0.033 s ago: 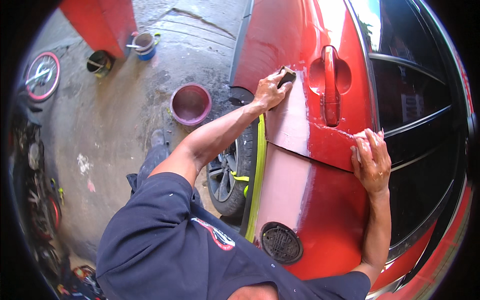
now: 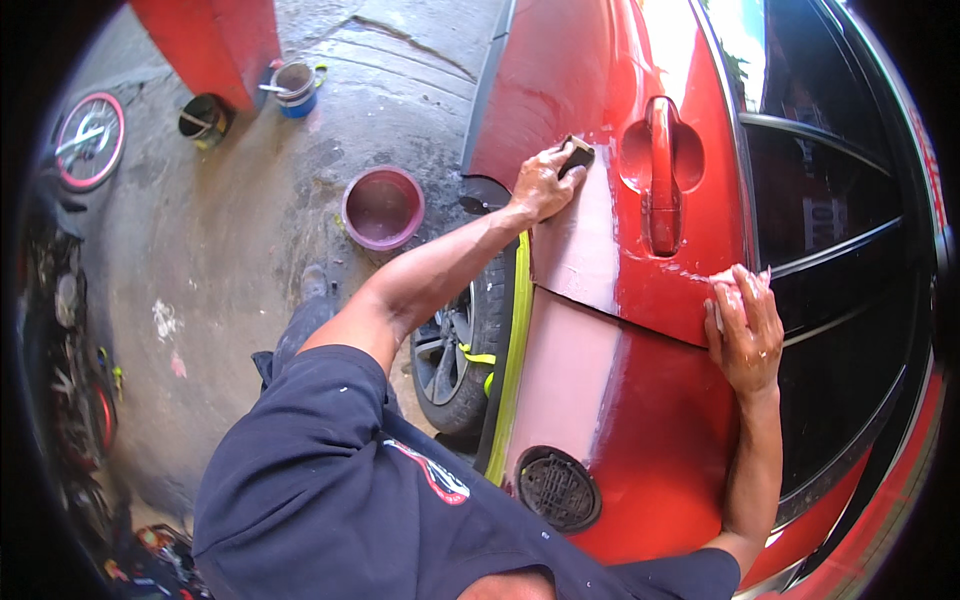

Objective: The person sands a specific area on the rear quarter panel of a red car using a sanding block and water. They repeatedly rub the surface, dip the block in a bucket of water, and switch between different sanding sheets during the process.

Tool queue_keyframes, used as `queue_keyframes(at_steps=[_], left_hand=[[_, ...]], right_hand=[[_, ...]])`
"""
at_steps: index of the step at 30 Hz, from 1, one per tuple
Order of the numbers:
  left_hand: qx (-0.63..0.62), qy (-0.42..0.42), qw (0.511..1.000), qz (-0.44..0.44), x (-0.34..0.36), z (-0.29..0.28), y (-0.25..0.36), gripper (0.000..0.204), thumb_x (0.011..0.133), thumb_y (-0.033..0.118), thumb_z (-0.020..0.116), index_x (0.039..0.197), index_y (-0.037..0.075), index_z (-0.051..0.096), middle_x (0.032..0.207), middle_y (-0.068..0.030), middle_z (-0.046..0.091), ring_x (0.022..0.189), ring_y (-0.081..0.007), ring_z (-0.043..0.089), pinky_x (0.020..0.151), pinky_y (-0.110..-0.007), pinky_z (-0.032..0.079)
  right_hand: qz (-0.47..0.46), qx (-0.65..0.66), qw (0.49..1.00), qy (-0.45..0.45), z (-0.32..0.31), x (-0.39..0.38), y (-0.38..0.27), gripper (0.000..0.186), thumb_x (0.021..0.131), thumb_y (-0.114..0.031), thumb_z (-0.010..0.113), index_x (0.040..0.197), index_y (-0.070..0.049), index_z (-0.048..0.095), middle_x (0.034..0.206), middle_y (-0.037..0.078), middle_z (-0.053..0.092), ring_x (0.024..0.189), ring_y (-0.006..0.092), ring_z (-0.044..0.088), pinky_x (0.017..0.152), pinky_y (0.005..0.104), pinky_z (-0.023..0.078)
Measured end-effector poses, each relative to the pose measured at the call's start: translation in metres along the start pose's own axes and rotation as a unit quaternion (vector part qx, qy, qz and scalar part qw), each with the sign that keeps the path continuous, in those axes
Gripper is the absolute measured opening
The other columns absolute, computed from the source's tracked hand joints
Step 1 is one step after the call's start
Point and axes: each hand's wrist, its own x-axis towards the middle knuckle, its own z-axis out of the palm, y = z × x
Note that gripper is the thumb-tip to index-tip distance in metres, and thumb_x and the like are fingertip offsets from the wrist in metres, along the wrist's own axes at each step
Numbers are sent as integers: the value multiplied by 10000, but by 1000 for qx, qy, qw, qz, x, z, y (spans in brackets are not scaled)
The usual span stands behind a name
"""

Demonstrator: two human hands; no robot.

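Left hand point(image 2: 540, 185) clamps a dark sanding block point(image 2: 577, 155) flat on the dull pink patch of the red car door point(image 2: 600, 90), just left of the door handle point(image 2: 662, 175), for even pressure. Right hand point(image 2: 745, 330), fingers spread, braces below-right of handle. One maroon basin point(image 2: 383, 207), two paint cans point(image 2: 295, 88) farther left of handle.

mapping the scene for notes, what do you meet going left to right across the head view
bicycle wheel → dark can → blue bucket → maroon basin → car tyre → left hand with a sanding block → red door handle → right hand on the door
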Motion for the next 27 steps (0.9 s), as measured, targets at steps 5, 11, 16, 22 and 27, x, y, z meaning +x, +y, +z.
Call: queue_keyframes(at_steps=[5, 11, 16, 22, 27], left_hand=[[0, 13, 994, 110, -127, 21, 18, 443, 956, 151, 663, 1363, -13, 609, 1490, -225, 543, 1291, -407, 573, 1105, -506, 430], [-6, 11, 991, 132, -180, 0, 22, 508, 889, 167, 752, 1369, 44, 639, 1393, -206, 599, 1160, -435, 601, 1035, -511, 484], [24, 61, 998, 4, -33, 6, -26, 378, 919, 345, 700, 1198, 93, 740, 1071, -214, 745, 973, -369, 740, 803, -414, 584], [-81, 57, 990, 105, -145, 20, 7, 357, 919, 208, 737, 1255, 87, 731, 1317, -174, 687, 1167, -325, 693, 1028, -411, 525], [-60, 75, 988, -117, -39, 3, -25, 400, 925, 324, 709, 1222, 56, 730, 1259, -210, 699, 1128, -347, 704, 980, -436, 547]], right_hand=[[-25, 10, 998, -60, -4, -10, -3, 360, 838, -79, 772, 1186, -49, 687, 1215, 195, 661, 1053, 378, 677, 995, 525, 543], [-11, 15, 999, -35, 8, 1, 3, 371, 809, -78, 778, 1170, -46, 700, 1192, 196, 673, 1018, 368, 681, 902, 477, 559], [-15, 43, 999, 2, 15, 16, 9, 380, 804, -67, 770, 1174, -39, 685, 1162, 194, 683, 1039, 387, 672, 939, 489, 550], [38, 34, 998, 34, 23, -2, 9, 370, 829, -42, 753, 1187, -12, 665, 1151, 164, 696, 1085, 383, 668, 969, 478, 550], [34, 67, 995, 61, 19, 14, 1, 354, 834, -26, 742, 1181, -1, 675, 1152, 168, 693, 1121, 390, 659, 943, 465, 560]])
